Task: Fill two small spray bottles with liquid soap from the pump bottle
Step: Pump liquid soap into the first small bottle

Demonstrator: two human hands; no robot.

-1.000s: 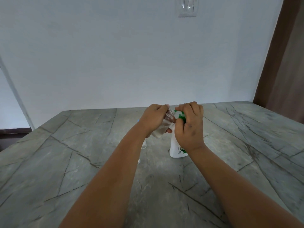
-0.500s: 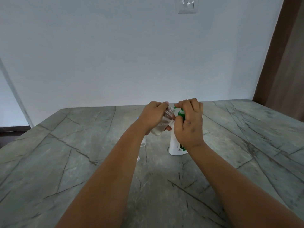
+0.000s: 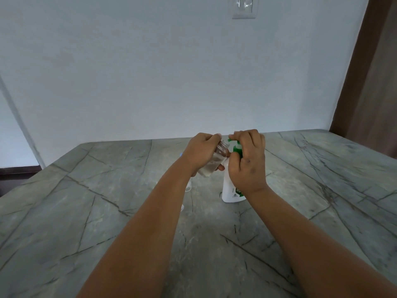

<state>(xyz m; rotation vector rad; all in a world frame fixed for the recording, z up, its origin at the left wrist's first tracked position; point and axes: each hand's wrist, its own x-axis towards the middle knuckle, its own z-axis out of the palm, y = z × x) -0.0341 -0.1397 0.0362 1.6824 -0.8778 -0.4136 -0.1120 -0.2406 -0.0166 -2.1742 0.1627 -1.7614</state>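
While our left hand [image 3: 200,154] grips one small clear spray bottle [image 3: 213,161] with its fingers curled round the body, our right hand [image 3: 247,162] rests curled over the green pump head [image 3: 236,147] of the white pump bottle [image 3: 231,190], fingers bent on top of it. We count one pump bottle, standing upright on the grey stone table [image 3: 107,211]. The spray bottle in our left hand is tilted, its open threaded neck turned up and to the right, just beside the green nozzle; we see no cap on it. A pale layer sits in its lower part, though how much it holds we cannot tell.

Behind our left forearm we make out parts of clear plastic on the table: a second clear piece [image 3: 188,186] near the wrist and a small bit [image 3: 182,207] lower down. Mostly hidden, they cannot be counted or named with certainty. One white wall switch [image 3: 244,7] is on the wall above.
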